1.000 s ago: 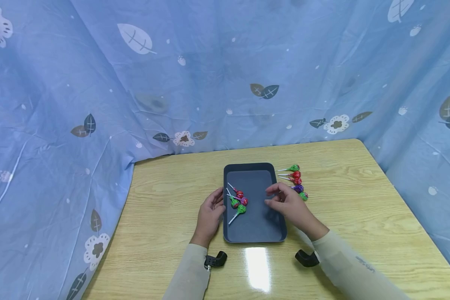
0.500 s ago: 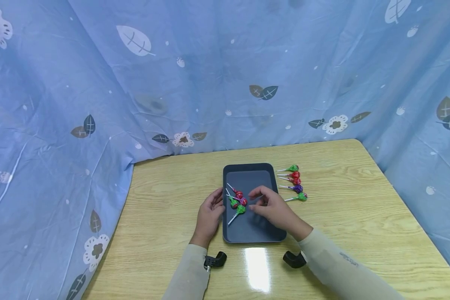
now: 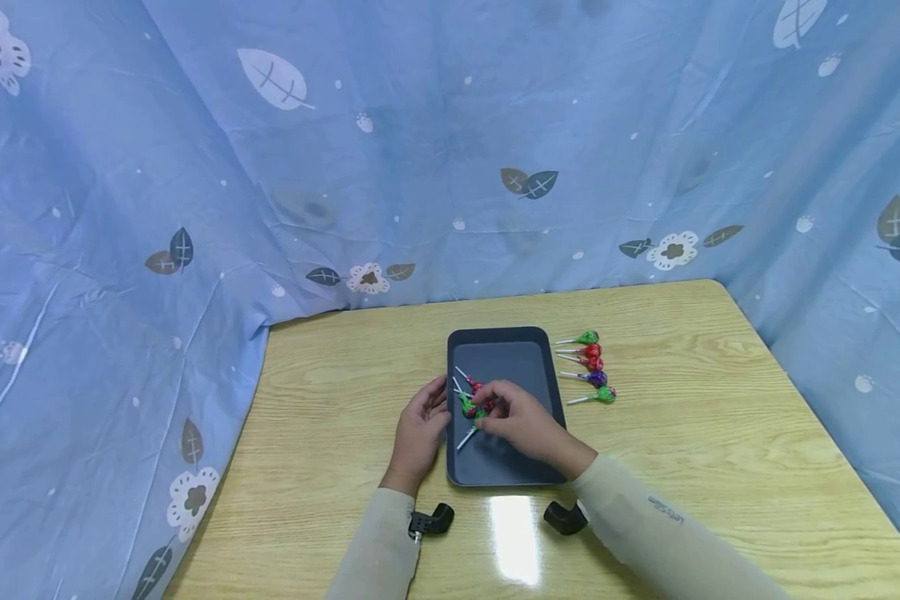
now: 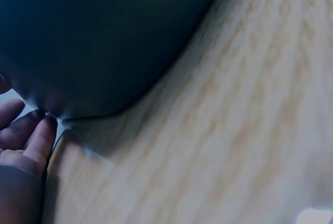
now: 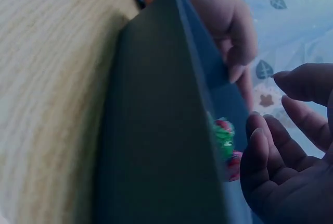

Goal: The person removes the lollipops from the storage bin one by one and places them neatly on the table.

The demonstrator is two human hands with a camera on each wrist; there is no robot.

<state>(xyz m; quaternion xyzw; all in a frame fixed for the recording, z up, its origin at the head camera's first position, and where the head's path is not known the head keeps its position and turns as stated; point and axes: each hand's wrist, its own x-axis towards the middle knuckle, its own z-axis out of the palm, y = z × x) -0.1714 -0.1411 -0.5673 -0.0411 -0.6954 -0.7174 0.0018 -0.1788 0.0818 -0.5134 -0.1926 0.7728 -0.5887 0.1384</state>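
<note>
A dark grey tray (image 3: 504,354) stands on the table with several lollipops in its left part. My left hand (image 3: 417,433) holds the tray's left wall, thumb at the rim and fingers along the outside. Over the tray, my right hand (image 3: 523,423) has its thumb and forefinger spread above the lollipops, partly covering them. One green lollipop (image 3: 468,408) shows just left of those fingertips; the white stick of another green lollipop (image 3: 466,438) points toward the front left. In the right wrist view, the right hand's fingers are bent and apart, beside a green-wrapped lollipop (image 5: 223,140) behind the tray wall.
Right of the tray, several lollipops lie in a column on the wooden table (image 3: 330,400): a green one (image 3: 588,337) farthest back, red ones (image 3: 592,351), a purple one (image 3: 597,379) and a green one (image 3: 606,394) nearest. A patterned blue curtain (image 3: 435,125) surrounds the table.
My right hand has moved left across the tray, from its right side to above the lollipops, uncovering those on the table at right. My left hand has stayed put.
</note>
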